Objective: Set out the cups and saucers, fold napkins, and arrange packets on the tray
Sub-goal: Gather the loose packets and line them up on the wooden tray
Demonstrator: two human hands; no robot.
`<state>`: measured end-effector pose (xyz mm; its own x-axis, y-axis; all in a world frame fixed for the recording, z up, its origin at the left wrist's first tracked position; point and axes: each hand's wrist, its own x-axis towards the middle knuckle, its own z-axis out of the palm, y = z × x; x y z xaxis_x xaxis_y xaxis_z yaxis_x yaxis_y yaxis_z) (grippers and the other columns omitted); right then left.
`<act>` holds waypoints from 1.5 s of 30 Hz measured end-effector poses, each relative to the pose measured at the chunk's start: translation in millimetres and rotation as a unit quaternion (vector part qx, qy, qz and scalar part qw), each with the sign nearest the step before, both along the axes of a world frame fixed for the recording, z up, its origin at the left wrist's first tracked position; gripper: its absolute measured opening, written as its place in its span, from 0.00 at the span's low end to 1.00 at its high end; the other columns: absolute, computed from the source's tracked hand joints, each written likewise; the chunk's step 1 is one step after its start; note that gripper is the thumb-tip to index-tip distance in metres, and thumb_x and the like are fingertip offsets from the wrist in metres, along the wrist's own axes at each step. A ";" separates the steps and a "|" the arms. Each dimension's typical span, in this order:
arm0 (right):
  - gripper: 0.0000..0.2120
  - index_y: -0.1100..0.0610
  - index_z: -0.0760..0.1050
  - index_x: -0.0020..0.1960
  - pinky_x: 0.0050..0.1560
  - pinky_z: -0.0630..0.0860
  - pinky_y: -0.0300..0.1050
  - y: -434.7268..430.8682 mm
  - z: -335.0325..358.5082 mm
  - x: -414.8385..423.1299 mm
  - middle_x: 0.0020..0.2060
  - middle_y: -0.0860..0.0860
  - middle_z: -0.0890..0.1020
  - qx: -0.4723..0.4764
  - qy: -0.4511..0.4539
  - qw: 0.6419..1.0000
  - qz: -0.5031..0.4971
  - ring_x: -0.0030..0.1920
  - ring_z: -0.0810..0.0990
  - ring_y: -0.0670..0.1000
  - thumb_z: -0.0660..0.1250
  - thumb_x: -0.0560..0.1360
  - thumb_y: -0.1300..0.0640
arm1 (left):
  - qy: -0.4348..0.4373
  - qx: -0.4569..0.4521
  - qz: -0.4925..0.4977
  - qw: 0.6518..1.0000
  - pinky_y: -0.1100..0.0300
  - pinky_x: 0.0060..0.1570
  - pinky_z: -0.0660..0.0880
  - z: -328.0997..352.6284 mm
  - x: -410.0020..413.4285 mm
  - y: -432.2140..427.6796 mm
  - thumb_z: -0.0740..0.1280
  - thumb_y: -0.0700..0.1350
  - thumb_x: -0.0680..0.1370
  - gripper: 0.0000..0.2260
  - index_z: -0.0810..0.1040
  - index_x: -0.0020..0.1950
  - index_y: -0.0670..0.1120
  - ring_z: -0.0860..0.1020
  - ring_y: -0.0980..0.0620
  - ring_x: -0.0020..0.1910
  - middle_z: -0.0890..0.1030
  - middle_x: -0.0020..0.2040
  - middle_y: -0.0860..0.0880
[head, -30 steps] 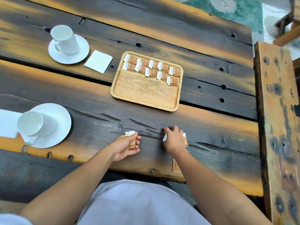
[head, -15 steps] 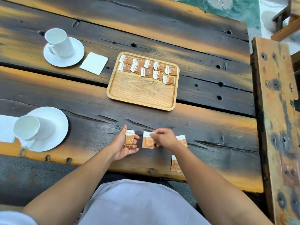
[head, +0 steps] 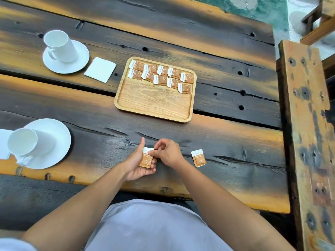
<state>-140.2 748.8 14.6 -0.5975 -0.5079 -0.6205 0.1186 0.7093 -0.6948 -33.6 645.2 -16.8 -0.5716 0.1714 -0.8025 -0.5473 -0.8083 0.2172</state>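
A wooden tray (head: 154,104) lies mid-table with several orange-and-white packets (head: 161,75) in two rows along its far side. My left hand (head: 137,163) holds a small stack of packets (head: 146,159) near the table's front edge. My right hand (head: 166,154) pinches the white top of that stack with thumb and fingers. One loose packet (head: 198,158) lies on the wood just right of my right hand. A white cup (head: 62,47) stands on a saucer (head: 67,65) at the far left, a folded napkin (head: 100,69) beside it. A second cup (head: 29,144) sits on a saucer (head: 54,142) at the near left.
Part of another white napkin (head: 3,142) shows at the left edge behind the near cup. A thick wooden beam (head: 308,133) runs along the table's right side. The near half of the tray floor is bare wood.
My right hand has carried a packet left and laid it against the one in my left hand. One loose packet is left lying to the right.
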 end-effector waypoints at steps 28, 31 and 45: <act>0.03 0.58 0.80 0.46 0.30 0.67 0.39 41.5 18.8 -11.2 0.32 0.50 0.82 -0.042 -0.212 0.973 -0.087 0.29 0.76 0.45 0.73 0.73 0.62 | -0.018 -0.023 -0.027 0.999 0.51 0.39 0.81 -2.2 -7.1 7.4 0.64 0.66 0.75 0.28 0.81 0.51 0.41 0.82 0.46 0.39 0.83 0.44 0.39; 0.04 0.58 0.79 0.43 0.27 0.69 0.37 26.3 18.3 0.1 0.32 0.52 0.80 -0.039 -0.151 0.985 -0.067 0.29 0.75 0.47 0.73 0.73 0.62 | 0.008 0.005 -0.014 1.000 0.50 0.40 0.81 -0.9 -4.9 9.8 0.63 0.71 0.71 0.33 0.80 0.50 0.40 0.80 0.46 0.38 0.81 0.41 0.40; 0.16 0.54 0.81 0.54 0.57 0.74 0.44 120.0 -19.2 -21.9 0.51 0.55 0.80 0.207 0.110 0.969 -0.075 0.55 0.77 0.56 0.65 0.69 0.67 | -0.002 -0.099 -0.030 0.995 0.54 0.36 0.82 -4.8 -3.7 14.4 0.73 0.54 0.72 0.16 0.82 0.43 0.41 0.80 0.48 0.33 0.81 0.36 0.43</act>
